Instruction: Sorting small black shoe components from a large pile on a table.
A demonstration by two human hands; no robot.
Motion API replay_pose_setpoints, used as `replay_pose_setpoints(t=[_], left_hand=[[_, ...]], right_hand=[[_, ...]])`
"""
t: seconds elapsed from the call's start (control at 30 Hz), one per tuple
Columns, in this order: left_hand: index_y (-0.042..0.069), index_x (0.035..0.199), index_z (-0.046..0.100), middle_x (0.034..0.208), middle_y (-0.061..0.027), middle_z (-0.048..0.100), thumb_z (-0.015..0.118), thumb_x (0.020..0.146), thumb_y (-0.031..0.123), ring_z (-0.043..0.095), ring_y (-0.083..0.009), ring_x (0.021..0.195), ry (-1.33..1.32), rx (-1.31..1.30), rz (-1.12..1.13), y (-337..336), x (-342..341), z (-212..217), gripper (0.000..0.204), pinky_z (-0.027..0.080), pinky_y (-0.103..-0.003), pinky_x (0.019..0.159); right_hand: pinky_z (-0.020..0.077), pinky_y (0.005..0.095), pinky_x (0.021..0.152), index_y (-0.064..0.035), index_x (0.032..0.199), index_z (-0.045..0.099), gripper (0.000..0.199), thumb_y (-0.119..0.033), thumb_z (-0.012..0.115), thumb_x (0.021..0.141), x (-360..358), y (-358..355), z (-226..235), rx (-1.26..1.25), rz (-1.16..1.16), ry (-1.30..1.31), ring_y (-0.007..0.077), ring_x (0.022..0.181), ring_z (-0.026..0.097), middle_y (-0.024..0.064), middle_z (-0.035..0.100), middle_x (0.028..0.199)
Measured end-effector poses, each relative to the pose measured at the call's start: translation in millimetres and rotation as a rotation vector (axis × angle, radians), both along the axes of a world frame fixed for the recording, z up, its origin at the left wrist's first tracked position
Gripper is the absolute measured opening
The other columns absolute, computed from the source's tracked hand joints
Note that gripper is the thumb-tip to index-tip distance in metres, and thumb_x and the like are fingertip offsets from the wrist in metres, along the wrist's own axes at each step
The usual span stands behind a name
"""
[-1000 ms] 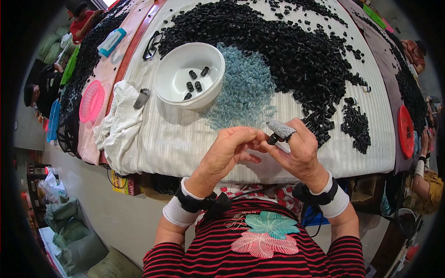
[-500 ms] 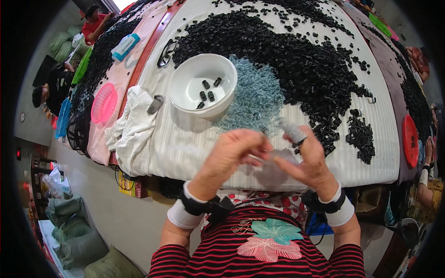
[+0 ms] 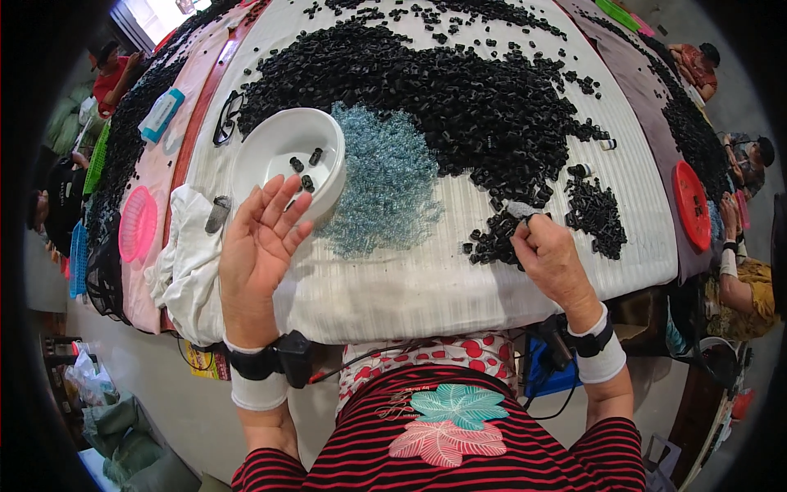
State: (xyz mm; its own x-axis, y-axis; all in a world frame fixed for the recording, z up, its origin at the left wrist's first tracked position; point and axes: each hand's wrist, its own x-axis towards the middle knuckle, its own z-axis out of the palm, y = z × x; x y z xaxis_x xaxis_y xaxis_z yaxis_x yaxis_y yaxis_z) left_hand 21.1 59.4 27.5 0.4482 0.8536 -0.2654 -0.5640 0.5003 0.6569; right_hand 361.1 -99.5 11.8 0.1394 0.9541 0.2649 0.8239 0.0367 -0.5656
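My left hand is raised at the near side of a white bowl, palm up, fingers apart, with nothing in it. Inside the bowl lie a few small black cylindrical pieces; my fingers cover part of its rim. On the right, my right hand bends over a small cluster of black pieces. Its fingers are closed, and whatever they hold is hidden. A grey cover wraps one fingertip. Beside the bowl spreads a heap of tiny shiny blue-grey pieces.
A large heap of black parts spreads over the white cloth. Glasses, a white garment and a pink basket are at left. A red tray lies at right. Other people sit at both sides.
My hands, together in front of me before, are now apart. The left one has moved to the bowl and spread its fingers; the right one is at the black pieces. The view has shifted.
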Motion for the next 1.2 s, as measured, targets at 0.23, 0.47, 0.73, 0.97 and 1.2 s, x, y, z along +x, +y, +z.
replay_pose_setpoints(t=[0.23,0.47,0.73,0.97,1.2], left_hand=[[0.002,0.118,0.054,0.102,-0.0112,0.065,0.05,0.093,0.018,0.066,-0.0243,0.087,-0.031,-0.069,-0.205,-39,37,-16,0.029,0.057,-0.038,0.067],[-0.001,0.113,0.053,0.103,-0.0172,0.063,0.049,0.093,0.014,0.066,-0.025,0.087,0.045,-0.205,-0.347,-63,56,-34,0.025,0.058,-0.037,0.065],[-0.001,0.112,0.051,0.11,-0.0202,0.059,0.049,0.093,0.012,0.065,-0.0264,0.093,0.072,-0.213,-0.408,-67,67,-39,0.023,0.058,-0.037,0.07],[-0.001,0.11,0.052,0.108,-0.0182,0.06,0.049,0.093,0.012,0.064,-0.0269,0.095,0.049,-0.214,-0.421,-67,67,-38,0.021,0.056,-0.037,0.076],[0.0,0.109,0.053,0.106,-0.0166,0.061,0.05,0.093,0.012,0.063,-0.0266,0.096,0.057,-0.231,-0.418,-72,63,-40,0.02,0.055,-0.038,0.076]], right_hand=[[0.0436,0.0445,0.064,0.0015,0.081,0.045,0.013,0.002,0.058,0.076,-13,23,-11,-0.075,0.094,0.034,0.0388,0.076,0.054,0.0188,0.051,0.081],[0.0451,0.0375,0.057,0.0008,0.076,0.05,0.009,0.001,0.059,0.078,-16,17,5,-0.021,0.131,0.178,0.0345,0.064,0.058,0.0172,0.055,0.068],[0.0451,0.0402,0.058,0.0001,0.078,0.051,0.008,-0.001,0.058,0.079,-20,21,-6,-0.068,0.177,0.129,0.0354,0.066,0.058,0.0169,0.056,0.071],[0.0459,0.0417,0.066,0.0018,0.083,0.052,0.008,0.001,0.057,0.078,-8,36,8,0.047,0.153,0.001,0.035,0.077,0.056,0.0174,0.057,0.079],[0.0457,0.0415,0.071,0.0009,0.091,0.052,0.012,0.001,0.055,0.079,0,65,19,0.084,0.194,-0.22,0.0342,0.083,0.054,0.0156,0.056,0.085]])
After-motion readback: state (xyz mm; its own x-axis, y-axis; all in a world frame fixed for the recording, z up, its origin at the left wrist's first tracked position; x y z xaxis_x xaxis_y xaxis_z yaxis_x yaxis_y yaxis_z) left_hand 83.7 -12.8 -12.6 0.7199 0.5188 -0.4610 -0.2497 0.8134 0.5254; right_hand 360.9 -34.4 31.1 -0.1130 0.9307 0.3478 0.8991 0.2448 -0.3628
